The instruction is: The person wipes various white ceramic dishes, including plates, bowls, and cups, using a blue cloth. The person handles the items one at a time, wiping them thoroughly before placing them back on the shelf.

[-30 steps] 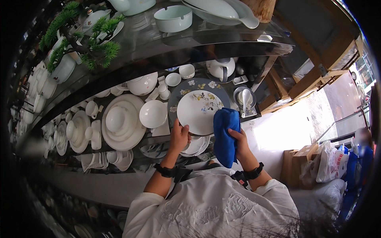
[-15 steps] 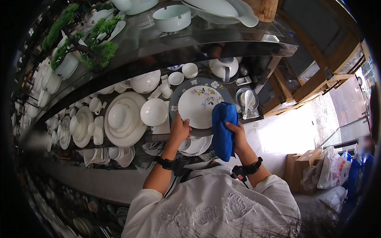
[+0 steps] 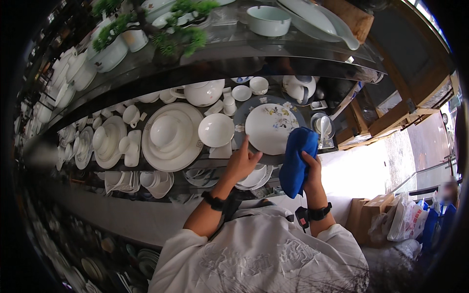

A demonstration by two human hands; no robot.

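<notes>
My left hand [image 3: 239, 165] is at the near left rim of a round plate [image 3: 267, 128], white with a floral spray and a grey-blue flowered border. Its index finger stretches onto the rim and the thumb stands apart; nothing shows in its grasp. My right hand [image 3: 312, 171] grips a folded blue cloth [image 3: 296, 163] by its right side, over the plate's right edge. A white bowl [image 3: 216, 130] stands left of that plate. To the right, a small dark dish [image 3: 328, 131] holds a cup and a white spoon [image 3: 321, 133].
Stacked white plates and bowls [image 3: 171, 146] crowd the shelf leftward. A teapot [image 3: 299, 89] and small cups [image 3: 241, 93] stand behind the plate. Above hangs a glass shelf [image 3: 229, 53] with a pale ashtray [image 3: 268, 22]. Cardboard boxes [image 3: 373, 210] stand at the right.
The view has shifted left, so the shelf appears farther right. My left hand has loosened at the plate's rim, its index finger now extended. My right hand still holds the cloth.
</notes>
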